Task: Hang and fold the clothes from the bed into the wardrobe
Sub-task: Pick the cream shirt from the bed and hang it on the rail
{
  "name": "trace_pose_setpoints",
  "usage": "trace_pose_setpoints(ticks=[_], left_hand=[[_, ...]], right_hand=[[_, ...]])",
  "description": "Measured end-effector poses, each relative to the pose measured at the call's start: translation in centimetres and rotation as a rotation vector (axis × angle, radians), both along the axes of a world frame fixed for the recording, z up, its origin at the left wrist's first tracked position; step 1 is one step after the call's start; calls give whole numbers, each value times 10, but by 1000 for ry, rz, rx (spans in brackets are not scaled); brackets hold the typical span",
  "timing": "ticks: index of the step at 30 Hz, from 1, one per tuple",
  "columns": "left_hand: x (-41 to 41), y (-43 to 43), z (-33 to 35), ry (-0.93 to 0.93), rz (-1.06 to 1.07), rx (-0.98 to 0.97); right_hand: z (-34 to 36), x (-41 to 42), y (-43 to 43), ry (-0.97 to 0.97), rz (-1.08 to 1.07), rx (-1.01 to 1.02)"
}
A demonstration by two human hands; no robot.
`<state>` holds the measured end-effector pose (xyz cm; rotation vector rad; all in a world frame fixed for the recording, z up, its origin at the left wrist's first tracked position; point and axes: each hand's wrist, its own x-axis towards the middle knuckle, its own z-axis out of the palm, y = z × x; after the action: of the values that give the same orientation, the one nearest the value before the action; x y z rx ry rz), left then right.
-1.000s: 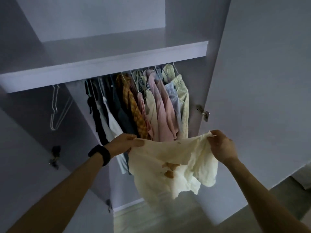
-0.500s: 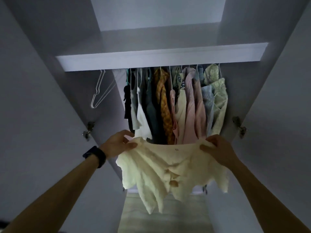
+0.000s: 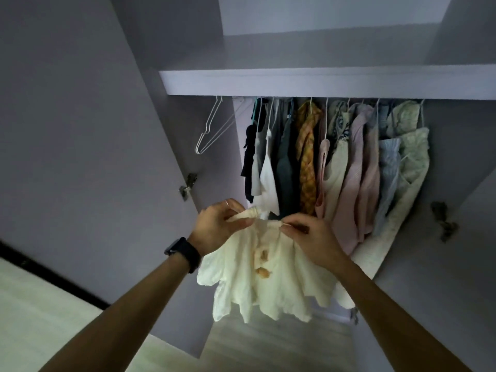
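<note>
Head view: left hand [image 3: 218,224] and right hand [image 3: 308,238] each pinch the top's [image 3: 264,287] collar, hem hanging down before the hung clothes [image 3: 349,170]; the empty hanger [image 3: 206,128] lies up-left, nearer the left hand.

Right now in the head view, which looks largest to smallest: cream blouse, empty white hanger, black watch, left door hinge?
1. cream blouse
2. empty white hanger
3. black watch, nearer the camera, so unsure
4. left door hinge
</note>
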<state>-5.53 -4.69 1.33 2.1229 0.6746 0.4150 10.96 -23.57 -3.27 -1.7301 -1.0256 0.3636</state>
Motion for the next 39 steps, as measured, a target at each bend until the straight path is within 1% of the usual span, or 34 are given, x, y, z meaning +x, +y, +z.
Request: trace_pose_setpoints(ticks=[4,6,9,11,13,15,17,21,23,24,27,29,32,35,39], left_hand=[[-8,7,13,63,-143,-55],[-16,20,19,42,-138,12],[-28,41,26,20,-76,250],[-31,56,30,72,-27,393],[-35,77,36,120,18,600],[-34,99,49,154,71,852],[-33,113,68,252,117,1058],[-22,147,97,601,132,1379],[-17,167,101,767,152,1469],[-17,171,102,807,167,1474],[-23,189,91,782,241,1476],[-29,197,79,769,235,1558],[-31,210,66,751,253,1688],[-29,217,61,677,282,1745],[-27,222,55,633,301,1803]], right_hand=[[28,-30,46,62,44,64],[39,-40,64,88,45,74],[52,-47,87,86,76,67],[61,-47,101,76,98,42],[71,-44,124,51,89,7],[83,-36,151,41,61,-17],[92,-25,175,43,42,-60],[96,12,242,46,-26,-142],[88,31,286,65,-74,-179],[84,38,302,74,-99,-200],[59,51,358,99,-131,-226],[39,55,393,120,-150,-211],[13,58,439,159,-236,-141],[-7,61,467,130,-299,-86],[-22,66,484,165,-360,-42]])
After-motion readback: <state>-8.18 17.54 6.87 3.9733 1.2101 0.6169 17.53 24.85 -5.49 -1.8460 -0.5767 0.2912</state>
